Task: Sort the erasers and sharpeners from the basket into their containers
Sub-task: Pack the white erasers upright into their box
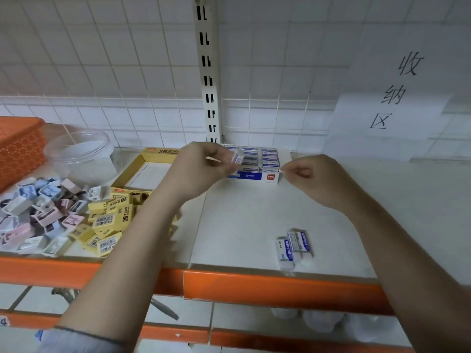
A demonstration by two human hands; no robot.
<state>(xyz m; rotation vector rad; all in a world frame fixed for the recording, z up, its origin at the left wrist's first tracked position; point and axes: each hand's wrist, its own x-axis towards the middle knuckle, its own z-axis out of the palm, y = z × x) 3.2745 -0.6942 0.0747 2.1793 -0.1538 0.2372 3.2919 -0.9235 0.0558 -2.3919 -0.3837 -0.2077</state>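
My left hand [204, 164] pinches a white-and-blue eraser [237, 158] over the left side of the blue-and-white eraser box [257, 176], which holds rows of the same erasers. My right hand [309, 174] hovers at the box's right end with fingers curled, its thumb and forefinger together by the box corner; whether they hold anything I cannot tell. Three white erasers [293, 247] lie near the shelf's front edge. A heap of yellow 2B erasers [109, 220] lies at the left beside a pile of pastel sharpeners [38, 212].
An open yellow 2B box [153, 159] and a clear round tub [81, 154] stand behind the piles. An orange basket [17, 141] sits at the far left. The shelf [254, 217] has an orange front rail, a slotted upright and a paper sign behind.
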